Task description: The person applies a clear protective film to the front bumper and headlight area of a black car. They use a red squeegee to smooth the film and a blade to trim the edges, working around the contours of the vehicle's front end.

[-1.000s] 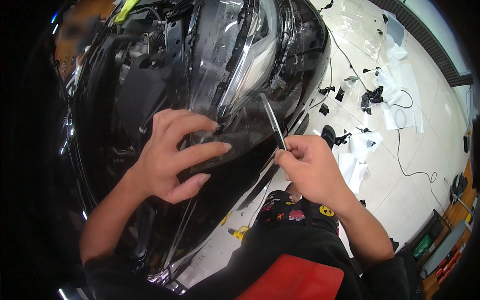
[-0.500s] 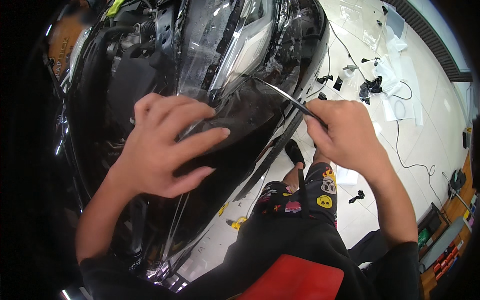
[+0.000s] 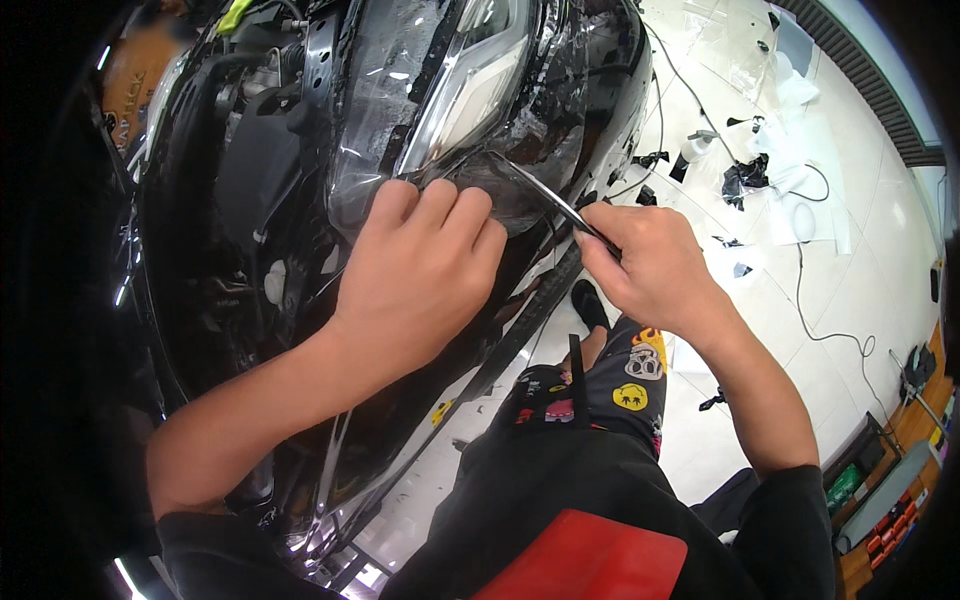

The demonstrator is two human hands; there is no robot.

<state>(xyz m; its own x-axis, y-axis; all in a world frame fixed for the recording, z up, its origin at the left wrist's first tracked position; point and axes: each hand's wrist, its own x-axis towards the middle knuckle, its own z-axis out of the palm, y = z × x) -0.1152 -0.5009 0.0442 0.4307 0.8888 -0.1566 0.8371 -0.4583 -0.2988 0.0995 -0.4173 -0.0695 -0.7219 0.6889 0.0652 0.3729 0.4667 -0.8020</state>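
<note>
A clear film (image 3: 352, 205) lies wet and wrinkled over the headlight (image 3: 472, 100) and the dark front panel of a black car. Its loose edge gathers at my left hand (image 3: 415, 270), whose fingers are curled down on it near the headlight's lower corner; the fingertips are hidden. From the right, my right hand (image 3: 650, 265) grips a slim black-and-silver pointed tool (image 3: 560, 208) by its dark end. The tool's silver end points up and left, meeting the film close to that corner.
Left of the headlight is the open engine bay (image 3: 255, 150). On the tiled floor to the right are a spray bottle (image 3: 695, 148), black film scraps (image 3: 745, 180), white sheets (image 3: 800, 190) and a long cable (image 3: 835, 332). A red tool case (image 3: 895, 525) stands far right.
My left hand has gone from spread fingers to curled ones, moving right onto the film's edge. The right hand with the tool has shifted slightly left.
</note>
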